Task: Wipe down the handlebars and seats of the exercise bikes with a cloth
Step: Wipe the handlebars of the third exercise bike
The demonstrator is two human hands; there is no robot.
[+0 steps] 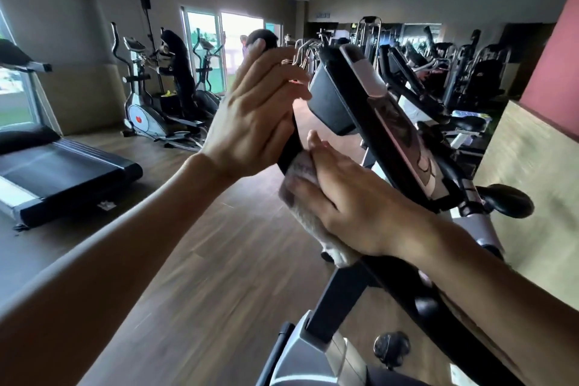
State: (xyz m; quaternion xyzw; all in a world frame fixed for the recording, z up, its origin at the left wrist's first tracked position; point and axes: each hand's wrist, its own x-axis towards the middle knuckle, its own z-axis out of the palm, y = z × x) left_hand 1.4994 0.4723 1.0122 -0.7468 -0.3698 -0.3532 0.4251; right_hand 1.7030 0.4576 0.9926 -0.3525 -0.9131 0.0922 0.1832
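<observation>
No brand or lettering reads clearly anywhere; the console [391,131] of my exercise bike [316,351] is tilted edge-on in the centre right of the frame, and its face shows only a pale panel and dark blurred shapes. A red round mark sits on the white flywheel cover of the elliptical trainer [141,113] at left centre, but I cannot make out what it is.

My left hand [253,113], in the middle of the frame, has its fingers curled round the upper part of the black handlebar [289,147], with the thumb up near its rounded end. My palm hides most of that grip. Just below it, my right hand [347,200] lies with fingers fairly straight and spread, pressing the pale cloth [300,194] against the lower part of the same bar. The cloth is wrapped under my palm and hangs out toward my wrist; how far it goes round the bar I cannot tell.

The bike's seat is not in view, and its frame is cut off at the bottom edge. A black knob [509,200] sticks out at right centre. A treadmill [62,172] is cut by the left edge. The rows of machines in the upper right are dark and smeared, and the bright glass doors [219,50] behind wash out.
</observation>
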